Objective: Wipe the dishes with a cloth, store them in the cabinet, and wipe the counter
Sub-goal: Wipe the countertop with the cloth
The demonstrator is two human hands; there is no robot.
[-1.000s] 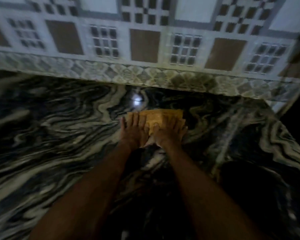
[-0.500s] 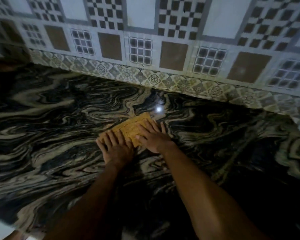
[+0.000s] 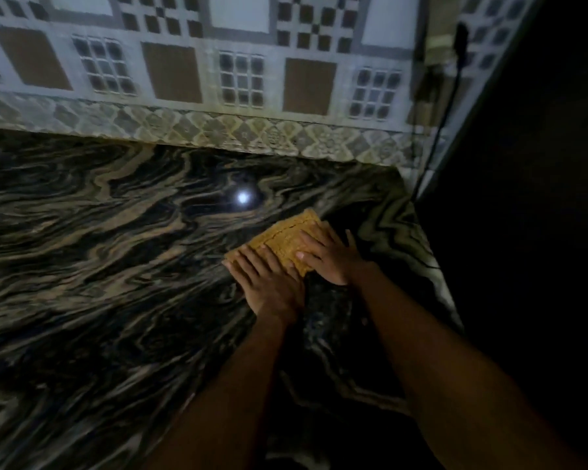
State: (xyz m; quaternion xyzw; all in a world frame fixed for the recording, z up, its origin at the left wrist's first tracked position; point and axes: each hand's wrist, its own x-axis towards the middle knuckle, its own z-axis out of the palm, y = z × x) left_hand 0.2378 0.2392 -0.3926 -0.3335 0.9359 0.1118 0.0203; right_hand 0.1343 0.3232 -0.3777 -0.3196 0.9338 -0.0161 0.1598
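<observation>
The dark, swirl-veined marble desk (image 3: 99, 252) spreads left of the hands, backed by a patterned tile wall (image 3: 184, 72) in a dim room. One yellow cloth (image 3: 286, 237) lies flat near the desk's right edge. Two hands press it: left hand (image 3: 269, 283) and right hand (image 3: 330, 256), each grip flat-fingered, clutching nothing.

Dim kitchen corner

Tiled wall (image 3: 190, 62) behind: brown squares, checker and grid patterns, ornate border strip (image 3: 218, 130) along its base. Dark cable (image 3: 445, 117) hangs down at the right corner. Bright light spot (image 3: 242, 197) reflected on glossy stone. Right side black.
</observation>
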